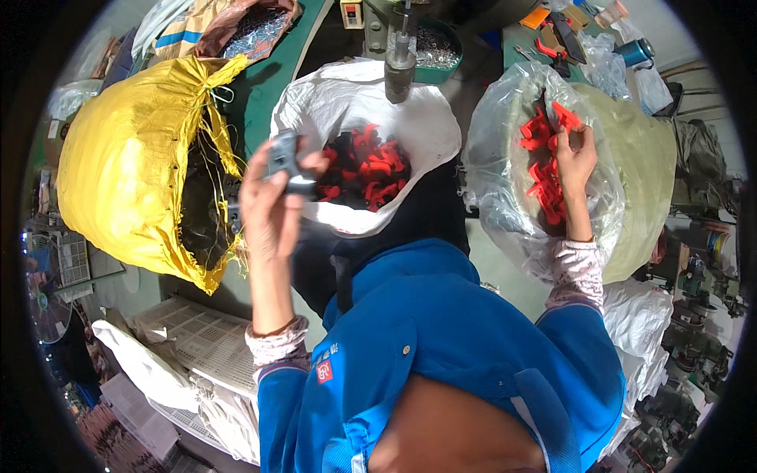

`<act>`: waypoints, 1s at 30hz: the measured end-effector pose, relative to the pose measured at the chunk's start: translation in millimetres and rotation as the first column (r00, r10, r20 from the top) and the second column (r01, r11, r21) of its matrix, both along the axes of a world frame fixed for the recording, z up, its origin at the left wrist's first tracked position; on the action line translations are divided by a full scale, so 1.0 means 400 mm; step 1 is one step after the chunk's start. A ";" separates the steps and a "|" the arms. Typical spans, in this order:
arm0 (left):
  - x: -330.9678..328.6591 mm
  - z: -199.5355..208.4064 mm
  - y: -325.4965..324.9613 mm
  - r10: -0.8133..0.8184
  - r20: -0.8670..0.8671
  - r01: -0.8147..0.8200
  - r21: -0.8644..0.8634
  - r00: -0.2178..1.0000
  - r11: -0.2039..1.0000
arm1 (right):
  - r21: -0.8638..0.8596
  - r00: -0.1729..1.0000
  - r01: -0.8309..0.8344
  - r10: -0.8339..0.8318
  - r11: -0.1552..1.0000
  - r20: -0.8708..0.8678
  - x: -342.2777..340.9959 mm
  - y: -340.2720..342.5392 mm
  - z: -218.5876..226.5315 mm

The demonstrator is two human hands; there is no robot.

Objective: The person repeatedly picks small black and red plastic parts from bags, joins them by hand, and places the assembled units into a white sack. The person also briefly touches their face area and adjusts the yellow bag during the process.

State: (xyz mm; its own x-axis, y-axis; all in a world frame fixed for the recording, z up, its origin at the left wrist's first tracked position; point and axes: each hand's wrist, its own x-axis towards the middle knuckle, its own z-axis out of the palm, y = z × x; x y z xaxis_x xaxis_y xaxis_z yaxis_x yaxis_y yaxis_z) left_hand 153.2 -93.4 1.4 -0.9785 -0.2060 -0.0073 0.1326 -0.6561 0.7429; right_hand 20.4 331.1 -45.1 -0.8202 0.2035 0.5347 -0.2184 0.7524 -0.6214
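My left hand (270, 197) is raised between the yellow sack and the white sack, its fingers closed on a dark grey plastic part (282, 156), slightly blurred. Over the clear plastic bag (505, 213) on the right, my right hand (577, 162) pinches a red plastic part (564, 117). More red plastic parts (546, 189) lie beneath that hand inside the bag. Between my hands, an open white woven sack (438, 130) contains a heap of red and black parts (374, 169). The yellow woven sack (118, 165) at left gapes toward the middle, with dark pieces (201, 209) inside.
A metal machine spindle (400, 67) hangs over the far rim of the white sack. Behind it are a green tub (438, 55) of small metal pieces and a bag of metal pins (256, 33). Tools and a blue spool (635, 52) lie at the far right.
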 end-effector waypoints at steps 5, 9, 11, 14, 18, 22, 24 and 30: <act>-0.125 -0.031 0.134 -0.165 0.027 0.158 0.178 0.986 0.971 | -0.888 0.763 -0.078 0.601 0.452 0.239 0.040 -0.219 0.090; -0.189 -0.016 0.189 -0.137 -0.013 0.137 0.122 0.991 0.983 | -0.960 0.487 -0.103 0.855 0.260 0.179 0.026 -0.345 0.126; -0.205 -0.008 0.187 -0.120 -0.023 0.122 0.096 0.992 0.988 | -0.891 0.465 -0.293 0.866 0.347 0.184 0.027 -0.390 0.170; -0.208 -0.008 0.170 -0.105 0.010 0.104 0.095 0.994 0.990 | -0.829 0.500 -0.364 0.840 0.424 0.210 0.000 -0.415 0.175; -0.219 0.009 0.178 -0.145 0.003 0.142 0.163 0.989 0.976 | -0.733 0.422 -0.511 0.874 0.448 0.240 -0.030 -0.412 0.173; -0.244 -0.008 0.216 -0.086 -0.048 0.090 0.096 0.995 0.991 | -0.481 0.479 -0.743 0.872 0.465 0.103 -0.052 -0.436 0.143; -0.256 -0.009 0.220 -0.068 -0.074 0.081 0.185 0.995 0.979 | -0.401 0.474 -0.815 0.879 0.419 -0.044 -0.054 -0.456 0.165; -0.319 0.062 0.200 -0.185 -0.200 0.233 0.254 0.962 0.939 | 0.413 0.577 -0.693 0.798 0.591 -0.174 -0.112 -0.445 0.313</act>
State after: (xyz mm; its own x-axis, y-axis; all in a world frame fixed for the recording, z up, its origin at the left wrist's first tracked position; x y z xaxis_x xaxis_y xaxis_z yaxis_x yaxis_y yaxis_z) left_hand 25.5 -13.5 26.2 -0.9906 -0.0105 0.1366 0.0793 -0.8569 0.5094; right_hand -24.3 153.1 80.0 -0.3834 -0.5971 0.7046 -0.9160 0.3436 -0.2071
